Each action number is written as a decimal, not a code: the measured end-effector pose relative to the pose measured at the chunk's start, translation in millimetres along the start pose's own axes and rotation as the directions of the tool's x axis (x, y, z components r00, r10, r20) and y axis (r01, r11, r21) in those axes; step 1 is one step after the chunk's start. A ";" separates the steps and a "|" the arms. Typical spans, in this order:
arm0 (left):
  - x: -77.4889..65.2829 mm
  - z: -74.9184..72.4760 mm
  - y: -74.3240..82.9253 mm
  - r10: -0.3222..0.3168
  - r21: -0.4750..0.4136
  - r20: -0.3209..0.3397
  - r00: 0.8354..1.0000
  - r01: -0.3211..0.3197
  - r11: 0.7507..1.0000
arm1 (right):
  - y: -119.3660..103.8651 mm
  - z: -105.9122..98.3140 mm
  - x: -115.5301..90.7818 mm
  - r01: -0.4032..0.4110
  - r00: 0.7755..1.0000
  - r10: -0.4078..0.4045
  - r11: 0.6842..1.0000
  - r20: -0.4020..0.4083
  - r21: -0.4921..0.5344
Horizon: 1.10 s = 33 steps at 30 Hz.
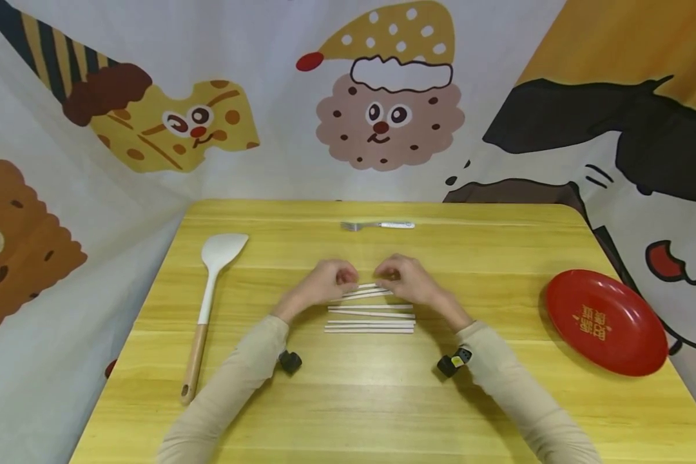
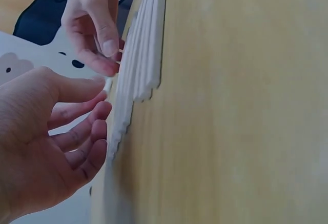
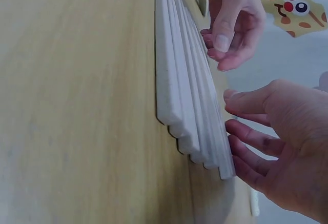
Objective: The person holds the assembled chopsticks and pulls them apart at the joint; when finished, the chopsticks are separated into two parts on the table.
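Observation:
Near the middle of the table, my left hand [image 1: 332, 281] and right hand [image 1: 408, 278] face each other over a thin white chopstick [image 1: 367, 285]. Thumb and fingers of each hand pinch it, the left ones nearer its left end. In the right wrist view, a short white end [image 3: 254, 203] shows below my right hand. Several more white chopsticks [image 1: 370, 331] lie side by side closer to me, some slightly slanted. Those same chopsticks [image 2: 154, 44] appear beside my left fingers in the left wrist view. My fingers hide parts of the pinched chopstick.
On the left lies a white spatula [image 1: 211, 283] with a wooden handle. A small fork [image 1: 383, 225] rests by the table's back edge. At the right is a red oval plate [image 1: 626, 328] with gold characters. A cartoon-printed cloth [image 1: 278, 174] hangs behind the table [image 1: 359, 419].

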<state>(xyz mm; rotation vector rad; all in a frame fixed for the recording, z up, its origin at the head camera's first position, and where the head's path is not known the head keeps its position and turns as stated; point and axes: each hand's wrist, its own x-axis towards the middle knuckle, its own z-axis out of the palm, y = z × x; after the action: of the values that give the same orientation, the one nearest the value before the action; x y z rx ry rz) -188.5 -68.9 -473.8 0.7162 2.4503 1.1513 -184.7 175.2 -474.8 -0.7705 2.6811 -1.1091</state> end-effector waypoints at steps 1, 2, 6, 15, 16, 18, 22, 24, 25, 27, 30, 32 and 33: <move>1.5 2.0 -0.6 0.002 0.006 0.008 1.000 -0.002 1.000 | 0.0 0.9 0.2 -0.001 1.000 0.001 1.000 0.003 0.005; 2.7 3.8 -0.7 0.004 0.010 0.014 1.000 -0.004 1.000 | 0.0 1.7 0.5 -0.003 1.000 0.003 1.000 0.006 0.012; 6.2 8.8 -0.9 0.006 0.025 0.019 1.000 -0.006 1.000 | 0.8 4.1 1.2 0.005 1.000 -0.005 1.000 0.012 0.017; 8.2 10.8 1.4 -0.020 0.040 0.014 1.000 0.019 0.999 | 2.3 7.1 3.1 0.062 0.998 -0.061 0.998 0.023 -0.033; 8.2 11.0 1.5 -0.022 0.044 0.014 1.000 0.021 0.999 | 2.2 7.6 3.2 0.077 0.997 -0.076 0.996 0.022 -0.044; 8.3 11.7 1.6 -0.024 0.051 0.013 1.000 0.024 0.998 | 1.9 8.9 3.6 0.113 0.993 -0.112 0.990 0.021 -0.081; 7.0 12.7 3.0 -0.023 0.078 0.006 1.000 0.023 0.997 | 1.7 12.6 3.6 0.172 0.985 -0.172 0.970 0.019 -0.171; 5.2 12.4 4.5 -0.019 0.103 -0.003 1.000 0.019 0.995 | 1.5 13.7 3.1 0.183 0.983 -0.185 0.962 0.010 -0.203; 4.2 11.9 5.6 -0.010 0.122 -0.013 1.000 0.012 0.992 | 0.7 13.6 2.7 0.183 0.982 -0.186 0.961 0.002 -0.209; 1.8 9.6 8.3 0.017 0.162 -0.040 0.999 -0.010 0.987 | -1.7 11.8 2.3 0.179 0.982 -0.189 0.958 -0.024 -0.223; -1.8 3.1 15.7 0.095 0.221 -0.089 0.991 -0.073 0.972 | -9.0 5.4 2.2 0.189 0.975 -0.211 0.952 -0.068 -0.239; -3.7 -2.2 21.9 0.152 0.247 -0.116 0.982 -0.120 0.962 | -15.5 -0.3 2.1 0.201 0.971 -0.226 0.951 -0.085 -0.234; -4.8 -4.9 25.7 0.178 0.256 -0.125 0.976 -0.141 0.956 | -18.9 -3.1 2.0 0.209 0.968 -0.234 0.951 -0.090 -0.226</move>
<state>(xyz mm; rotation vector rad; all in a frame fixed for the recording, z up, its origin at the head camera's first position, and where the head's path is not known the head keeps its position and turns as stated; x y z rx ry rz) -179.4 -60.6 -450.2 0.9482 2.7350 0.9960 -179.7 164.9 -459.4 -1.1013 2.9041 -0.9415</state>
